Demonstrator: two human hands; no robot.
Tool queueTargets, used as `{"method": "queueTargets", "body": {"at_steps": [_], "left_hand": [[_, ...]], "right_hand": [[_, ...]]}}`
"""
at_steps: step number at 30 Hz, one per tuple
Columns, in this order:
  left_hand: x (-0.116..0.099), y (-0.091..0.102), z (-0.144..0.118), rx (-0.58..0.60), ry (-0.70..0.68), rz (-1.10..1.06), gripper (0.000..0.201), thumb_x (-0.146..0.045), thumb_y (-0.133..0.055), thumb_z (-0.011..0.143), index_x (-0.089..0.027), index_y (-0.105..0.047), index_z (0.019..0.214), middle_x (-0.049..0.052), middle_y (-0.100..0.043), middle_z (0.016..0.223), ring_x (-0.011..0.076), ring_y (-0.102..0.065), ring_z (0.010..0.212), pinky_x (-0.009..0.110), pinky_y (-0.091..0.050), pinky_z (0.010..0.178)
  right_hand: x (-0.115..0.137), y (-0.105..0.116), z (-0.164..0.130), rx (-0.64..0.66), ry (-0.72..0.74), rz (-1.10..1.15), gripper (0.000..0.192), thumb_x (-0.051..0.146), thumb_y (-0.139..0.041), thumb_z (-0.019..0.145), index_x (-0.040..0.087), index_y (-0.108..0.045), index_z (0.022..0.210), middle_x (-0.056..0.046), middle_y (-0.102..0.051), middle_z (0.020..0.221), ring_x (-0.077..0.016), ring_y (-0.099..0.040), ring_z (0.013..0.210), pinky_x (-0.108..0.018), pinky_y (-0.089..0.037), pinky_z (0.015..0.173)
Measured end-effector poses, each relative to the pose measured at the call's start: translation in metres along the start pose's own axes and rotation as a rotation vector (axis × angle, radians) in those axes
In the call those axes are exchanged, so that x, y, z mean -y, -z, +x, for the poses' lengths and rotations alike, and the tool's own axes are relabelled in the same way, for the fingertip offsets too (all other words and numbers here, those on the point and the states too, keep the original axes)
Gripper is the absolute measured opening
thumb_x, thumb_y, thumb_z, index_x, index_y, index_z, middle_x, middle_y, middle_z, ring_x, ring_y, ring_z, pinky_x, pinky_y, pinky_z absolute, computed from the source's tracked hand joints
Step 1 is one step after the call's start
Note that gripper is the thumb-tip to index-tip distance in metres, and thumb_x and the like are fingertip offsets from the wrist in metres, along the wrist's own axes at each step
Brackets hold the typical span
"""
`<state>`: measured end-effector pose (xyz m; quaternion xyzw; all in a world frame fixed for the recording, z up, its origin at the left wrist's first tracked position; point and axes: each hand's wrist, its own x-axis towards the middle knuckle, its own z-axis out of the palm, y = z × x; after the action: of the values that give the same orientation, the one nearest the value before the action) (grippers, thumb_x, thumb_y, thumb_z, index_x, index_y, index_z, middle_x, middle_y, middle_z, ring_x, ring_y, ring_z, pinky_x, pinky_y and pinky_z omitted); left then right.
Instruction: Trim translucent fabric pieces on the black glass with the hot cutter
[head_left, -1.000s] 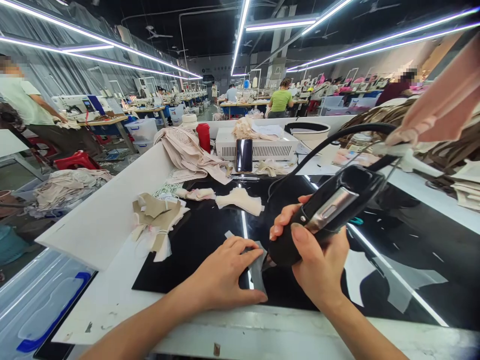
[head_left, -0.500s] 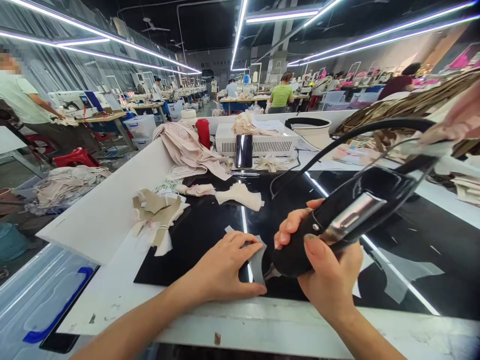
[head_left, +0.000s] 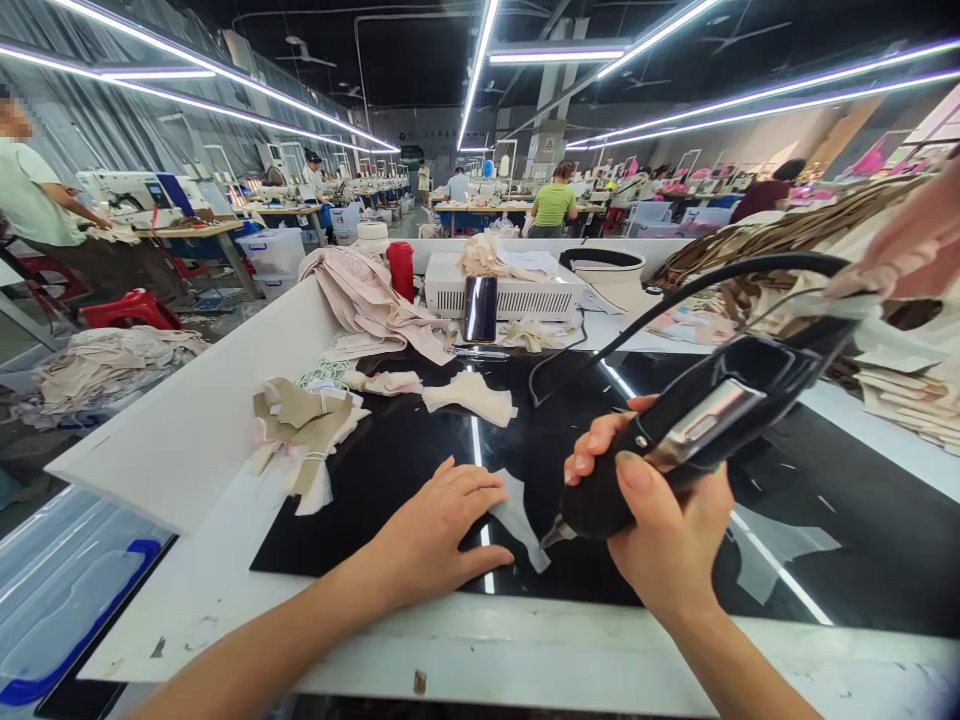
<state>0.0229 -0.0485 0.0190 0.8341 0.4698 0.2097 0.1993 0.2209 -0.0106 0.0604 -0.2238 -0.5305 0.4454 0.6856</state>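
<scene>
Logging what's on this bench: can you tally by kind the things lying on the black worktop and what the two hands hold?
Black handheld corded tool, gripped by the right hand: 1
Thin grey piece at the left hand: 1
Cream fabric pieces: 2
Tan and white tied bundle: 1
Total: 5

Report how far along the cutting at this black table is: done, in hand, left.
Done: a cut grey piece lies off to the right on the black table. In hand: the left hand pins a small grey fabric piece flat while the right hand holds the black corded tool, its tip at that piece's edge. Left: tied beige bundles sit untouched to the left.
</scene>
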Motion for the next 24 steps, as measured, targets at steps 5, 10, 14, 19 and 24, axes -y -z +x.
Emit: {"method": "queueTargets", "body": {"at_steps": [5, 10, 14, 19, 24], "left_hand": [[0.002, 0.001, 0.000, -0.033, -0.059, 0.007, 0.019, -0.026, -0.067, 0.096, -0.022, -0.067, 0.114, 0.004, -0.068, 0.122, 0.0218, -0.057, 0.125, 0.057, -0.019, 0.124], [-0.001, 0.000, -0.001, -0.023, -0.146, -0.036, 0.011, -0.024, -0.064, 0.097, -0.021, -0.072, 0.104, 0.002, -0.070, 0.106, 0.0167, -0.066, 0.102, 0.052, -0.023, 0.124], [-0.004, 0.001, -0.001, -0.058, -0.194, -0.083, 0.017, -0.021, -0.057, 0.101, -0.018, -0.073, 0.107, 0.003, -0.070, 0.101, 0.0153, -0.065, 0.096, 0.045, -0.030, 0.121], [-0.002, 0.001, 0.000, -0.048, -0.155, -0.079, 0.023, -0.021, -0.056, 0.101, -0.020, -0.068, 0.121, 0.006, -0.067, 0.124, 0.0191, -0.061, 0.117, 0.046, -0.030, 0.121], [0.002, 0.000, -0.001, 0.035, -0.130, -0.051, 0.024, -0.021, -0.059, 0.100, -0.025, -0.068, 0.122, 0.004, -0.066, 0.129, 0.0203, -0.061, 0.121, 0.052, -0.026, 0.122]], "right_hand": [[-0.002, 0.017, 0.014, -0.069, 0.050, -0.083, 0.032, 0.027, -0.075, 0.085, 0.029, -0.059, 0.113, 0.003, -0.063, 0.082, -0.0157, -0.060, 0.065, -0.032, -0.054, 0.058], [-0.003, 0.023, 0.025, -0.121, 0.100, -0.140, 0.030, 0.027, -0.075, 0.085, 0.029, -0.060, 0.111, 0.003, -0.063, 0.082, -0.0157, -0.060, 0.064, -0.032, -0.053, 0.060], [-0.001, 0.012, 0.025, -0.126, 0.088, -0.087, 0.030, 0.027, -0.075, 0.084, 0.029, -0.059, 0.111, 0.004, -0.063, 0.081, -0.0151, -0.060, 0.064, -0.031, -0.052, 0.059], [-0.004, -0.007, 0.014, -0.054, 0.037, -0.026, 0.034, 0.031, -0.076, 0.086, 0.030, -0.057, 0.114, 0.004, -0.063, 0.084, -0.0146, -0.060, 0.065, -0.031, -0.053, 0.060], [-0.013, -0.013, 0.006, -0.015, 0.014, 0.000, 0.038, 0.033, -0.076, 0.086, 0.030, -0.055, 0.118, 0.004, -0.064, 0.087, -0.0137, -0.061, 0.066, -0.030, -0.053, 0.060]]}}
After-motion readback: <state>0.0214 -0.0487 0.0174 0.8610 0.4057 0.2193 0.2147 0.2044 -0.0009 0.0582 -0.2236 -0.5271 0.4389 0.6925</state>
